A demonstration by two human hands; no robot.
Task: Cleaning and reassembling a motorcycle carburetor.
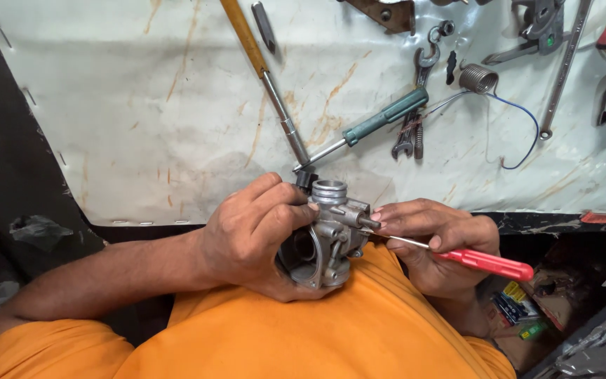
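My left hand (257, 231) grips a grey metal carburettor (327, 235), holding it over my lap against my orange shirt. The carburettor's round top opening faces up. My right hand (433, 235) holds a screwdriver with a red handle (489, 264); its thin metal shaft points left, and my fingertips pinch the carburettor's small side fitting where the tip meets it. Both hands are touching the carburettor.
A stained white sheet (142, 112) covers the workbench ahead. On it lie a green-handled screwdriver (380, 119), a long yellow-handled tool (264, 70), spanners (415, 105), a coil spring with blue wire (478, 78) and pliers (538, 28). Boxes and clutter sit low right (520, 309).
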